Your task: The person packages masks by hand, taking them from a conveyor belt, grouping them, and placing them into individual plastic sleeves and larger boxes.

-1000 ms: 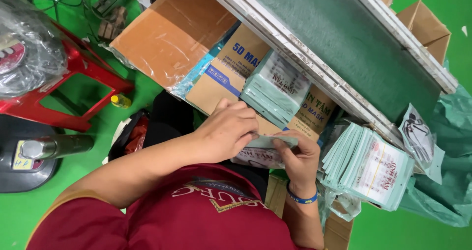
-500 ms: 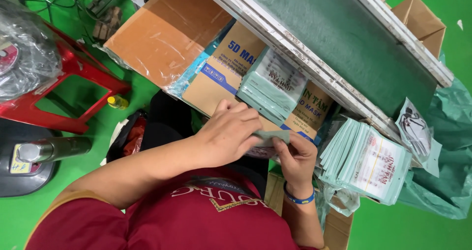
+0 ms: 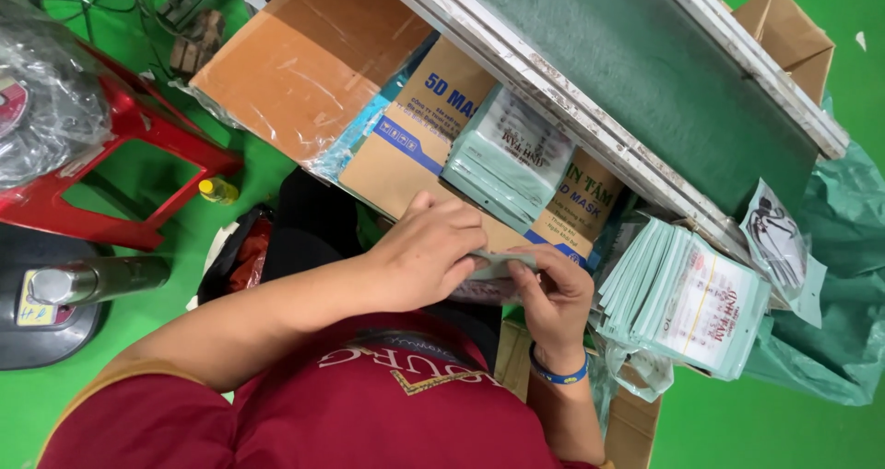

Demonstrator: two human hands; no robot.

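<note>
Both hands, left hand [image 3: 429,257] and right hand [image 3: 553,298], pinch a thin pale-green plastic mask packet [image 3: 502,266] by its edges; it looks light, floppy and slippery.

Seen from above, the left hand [image 3: 429,252] and the right hand [image 3: 556,294] meet over the lap, both pinching a thin pale green packet [image 3: 502,264] between their fingers [image 3: 525,280]. Just beyond them lies a brown cardboard box with blue print [image 3: 415,137], with a stack of pale green sealed packets [image 3: 512,160] on it. Another fanned stack of pale green packets [image 3: 687,298] sits to the right, under a long green surface with white rails [image 3: 636,72]. A red plastic stool [image 3: 138,155] stands on the green floor [image 3: 737,423].
</note>
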